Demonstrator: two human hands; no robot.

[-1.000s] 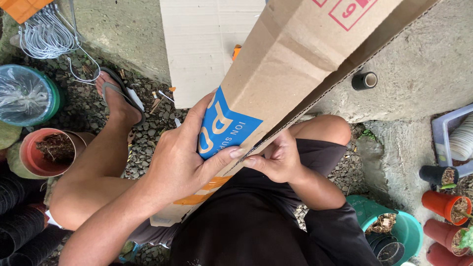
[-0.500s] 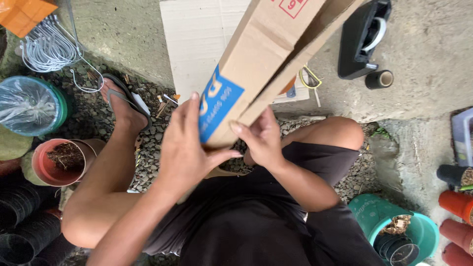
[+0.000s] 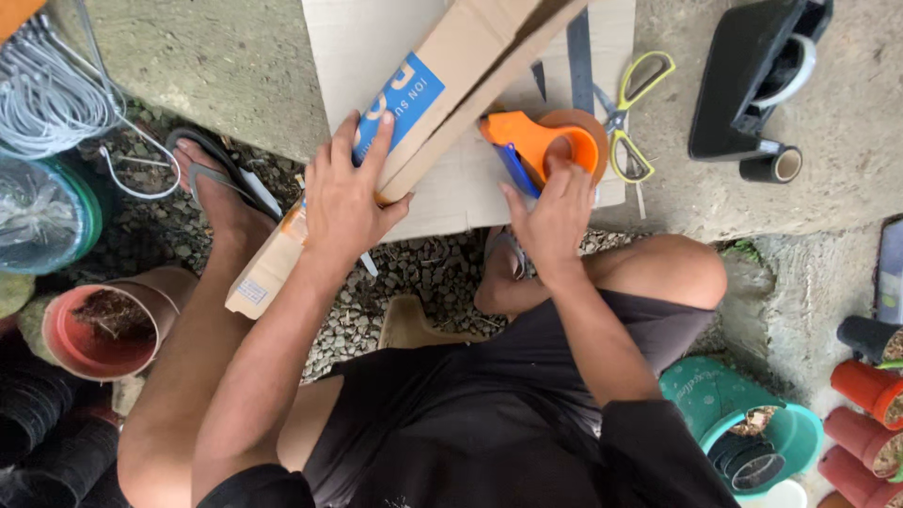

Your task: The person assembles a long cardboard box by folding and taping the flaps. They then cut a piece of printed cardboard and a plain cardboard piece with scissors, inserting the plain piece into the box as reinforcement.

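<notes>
Left hand: the left hand [image 3: 343, 202] lies flat on the long box [image 3: 414, 122], fingers spread, thumb hooked around the box's right edge.
Box: brown with a blue patch. It leans from 7 o'clock up to 1 o'clock, over the flat card [image 3: 451, 188].
Right hand: the right hand [image 3: 555, 216] reaches up to the tape gun [image 3: 541, 141]. Its fingertips touch the orange part, fingers a bit apart. It is not wrapped around it.
Tape gun: orange with a brown roll, lying on the card at 3 o'clock from the box.
Scissors: yellow scissors [image 3: 632, 118] lie just beside the tape gun, at its 2 o'clock.
Black holder: a black tape holder [image 3: 752, 85] sits on the concrete at the top right, with a small dark roll [image 3: 771, 166] at its 6 o'clock.
Pots: orange pots [image 3: 870, 395] stand at 4 o'clock. One pot [image 3: 94, 325] with soil is at 8 o'clock.
Wire: grey wire loops [image 3: 47, 94] are at 10 o'clock.
</notes>
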